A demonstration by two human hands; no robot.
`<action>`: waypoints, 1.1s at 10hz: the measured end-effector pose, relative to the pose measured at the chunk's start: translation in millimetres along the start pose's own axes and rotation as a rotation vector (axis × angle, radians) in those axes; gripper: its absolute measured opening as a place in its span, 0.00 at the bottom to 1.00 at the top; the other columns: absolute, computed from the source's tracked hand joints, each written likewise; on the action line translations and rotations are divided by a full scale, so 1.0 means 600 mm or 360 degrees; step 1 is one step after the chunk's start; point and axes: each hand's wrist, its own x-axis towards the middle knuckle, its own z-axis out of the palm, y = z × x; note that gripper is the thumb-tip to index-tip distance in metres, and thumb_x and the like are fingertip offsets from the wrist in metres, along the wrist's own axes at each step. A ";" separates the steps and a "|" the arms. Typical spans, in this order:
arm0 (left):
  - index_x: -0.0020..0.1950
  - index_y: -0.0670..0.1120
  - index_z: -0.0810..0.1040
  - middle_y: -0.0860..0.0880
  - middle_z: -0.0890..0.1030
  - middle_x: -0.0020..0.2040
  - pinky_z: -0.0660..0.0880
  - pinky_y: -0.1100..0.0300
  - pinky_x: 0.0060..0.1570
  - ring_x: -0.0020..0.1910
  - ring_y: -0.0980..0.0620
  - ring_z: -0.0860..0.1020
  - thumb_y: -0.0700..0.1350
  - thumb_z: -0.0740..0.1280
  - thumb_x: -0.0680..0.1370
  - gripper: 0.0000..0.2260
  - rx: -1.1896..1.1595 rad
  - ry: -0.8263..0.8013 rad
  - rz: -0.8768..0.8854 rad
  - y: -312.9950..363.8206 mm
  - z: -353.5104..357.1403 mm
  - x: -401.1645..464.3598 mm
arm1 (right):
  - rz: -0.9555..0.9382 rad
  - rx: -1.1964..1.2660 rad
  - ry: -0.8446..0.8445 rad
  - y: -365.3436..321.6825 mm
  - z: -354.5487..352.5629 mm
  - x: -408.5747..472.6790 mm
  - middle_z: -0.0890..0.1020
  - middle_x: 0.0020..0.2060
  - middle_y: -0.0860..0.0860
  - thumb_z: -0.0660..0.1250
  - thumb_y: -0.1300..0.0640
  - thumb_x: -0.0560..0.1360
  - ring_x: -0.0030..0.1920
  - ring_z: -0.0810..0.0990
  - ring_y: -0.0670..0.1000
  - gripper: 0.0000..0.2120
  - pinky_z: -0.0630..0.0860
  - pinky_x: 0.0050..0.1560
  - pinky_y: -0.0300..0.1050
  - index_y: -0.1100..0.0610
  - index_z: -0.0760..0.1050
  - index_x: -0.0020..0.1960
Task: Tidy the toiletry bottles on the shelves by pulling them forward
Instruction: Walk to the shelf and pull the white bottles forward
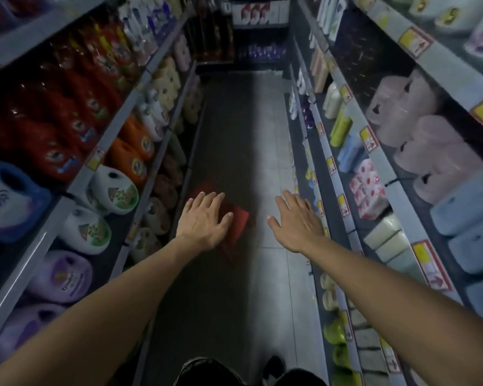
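Both hands were out over the aisle floor, fingers spread, holding nothing: left hand, right hand. Toiletry bottles stood upright on the R-side shelves, to the right of & beyond the right hand, which was nearer, so prob. its reach.

Red plastic detergent jugs, orange ones, white green-labelled tubs, pale purple jugs; grey tiled floor.
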 end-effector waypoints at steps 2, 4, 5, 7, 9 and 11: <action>0.85 0.53 0.54 0.49 0.58 0.85 0.47 0.46 0.83 0.85 0.46 0.51 0.65 0.50 0.85 0.31 -0.0004 -0.0011 -0.0048 -0.017 -0.012 0.111 | -0.0035 0.0006 -0.0072 0.014 0.003 0.118 0.58 0.83 0.58 0.51 0.38 0.84 0.81 0.57 0.59 0.34 0.55 0.81 0.59 0.56 0.57 0.83; 0.85 0.53 0.55 0.50 0.59 0.85 0.48 0.45 0.83 0.85 0.46 0.51 0.64 0.51 0.85 0.31 -0.0033 -0.0009 0.0024 -0.062 -0.007 0.255 | -0.0027 0.0004 -0.0082 0.010 0.005 0.261 0.60 0.82 0.57 0.52 0.39 0.84 0.80 0.60 0.59 0.33 0.57 0.80 0.57 0.57 0.59 0.82; 0.85 0.53 0.55 0.50 0.59 0.85 0.48 0.45 0.83 0.85 0.47 0.51 0.64 0.51 0.84 0.31 -0.0041 -0.0026 0.0055 -0.092 -0.012 0.346 | 0.0020 -0.0009 -0.0087 0.005 0.000 0.340 0.62 0.80 0.56 0.53 0.39 0.84 0.78 0.62 0.59 0.31 0.60 0.79 0.56 0.56 0.62 0.80; 0.85 0.53 0.55 0.50 0.59 0.85 0.48 0.45 0.83 0.85 0.47 0.51 0.64 0.50 0.84 0.31 -0.0058 -0.0120 0.0165 -0.133 -0.037 0.514 | 0.0180 0.0022 -0.0090 -0.004 -0.030 0.481 0.60 0.81 0.56 0.54 0.40 0.84 0.79 0.61 0.58 0.31 0.59 0.79 0.56 0.55 0.60 0.81; 0.85 0.52 0.55 0.49 0.58 0.85 0.48 0.44 0.83 0.85 0.46 0.51 0.64 0.50 0.84 0.31 -0.0021 -0.0224 0.0388 -0.121 -0.042 0.650 | 0.0401 0.0107 -0.0138 0.029 -0.034 0.559 0.53 0.84 0.55 0.52 0.39 0.85 0.83 0.54 0.58 0.33 0.53 0.82 0.57 0.54 0.54 0.84; 0.86 0.54 0.52 0.50 0.56 0.86 0.47 0.45 0.84 0.85 0.47 0.49 0.64 0.50 0.85 0.31 0.0046 -0.0350 0.0606 -0.039 -0.031 0.754 | 0.0649 0.0207 -0.0111 0.113 -0.032 0.586 0.53 0.84 0.54 0.52 0.38 0.84 0.82 0.53 0.58 0.34 0.52 0.82 0.56 0.54 0.54 0.84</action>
